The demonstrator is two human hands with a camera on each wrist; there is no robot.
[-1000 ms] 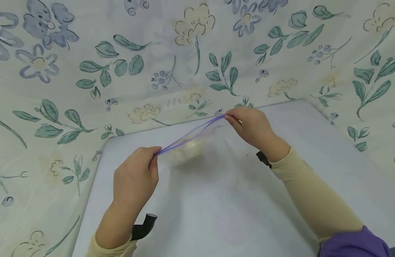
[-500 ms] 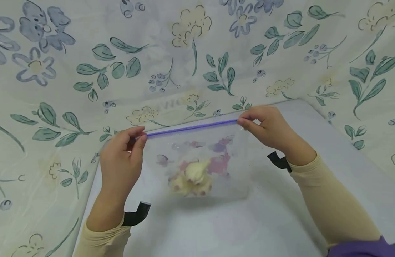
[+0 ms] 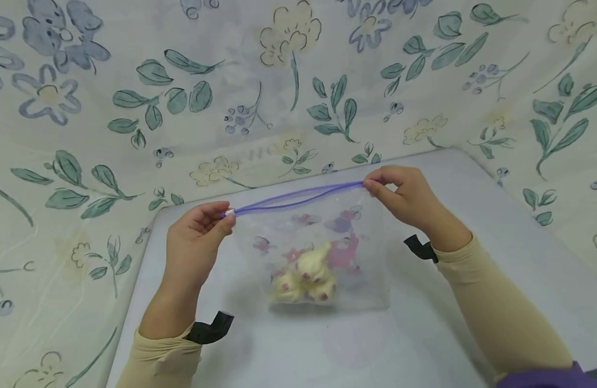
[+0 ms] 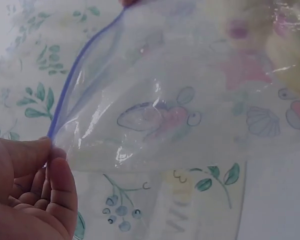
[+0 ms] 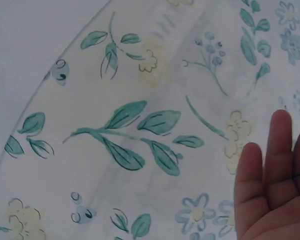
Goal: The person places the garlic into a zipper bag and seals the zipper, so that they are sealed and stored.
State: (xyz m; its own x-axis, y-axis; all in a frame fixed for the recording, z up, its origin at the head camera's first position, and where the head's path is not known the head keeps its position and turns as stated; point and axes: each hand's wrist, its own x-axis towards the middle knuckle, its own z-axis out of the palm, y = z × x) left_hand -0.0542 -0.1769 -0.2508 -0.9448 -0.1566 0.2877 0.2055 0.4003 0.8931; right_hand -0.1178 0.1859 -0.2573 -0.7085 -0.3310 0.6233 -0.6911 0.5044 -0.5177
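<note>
A clear zip bag (image 3: 361, 291) printed with pink and purple shapes hangs between my hands. Inside, at its bottom, are three cream, garlic-like bulbs (image 3: 314, 264) with purplish spots. My left hand (image 3: 193, 242) pinches the left end of the purple zip strip (image 3: 298, 200), where a small white slider (image 3: 230, 212) shows. In the left wrist view, thumb and forefinger grip the strip (image 4: 70, 85). At the strip's right end, my right hand (image 3: 400, 196) pinches with thumb and forefinger. The strip's two edges stand apart along the middle. Only some right-hand fingers (image 5: 275, 185) show in the right wrist view.
A white table (image 3: 424, 328) lies below, with the bag's lower edge close to its surface; whether they touch I cannot tell. Behind it hangs a floral cloth (image 3: 249, 48). Black camera mounts (image 3: 213, 328) sit at both wrists.
The bag has swung down, so its printed front faces me. My hands have spread apart. Half a second ago the strip's edges looked together; now they bow apart, and the left hand is slightly lower.
</note>
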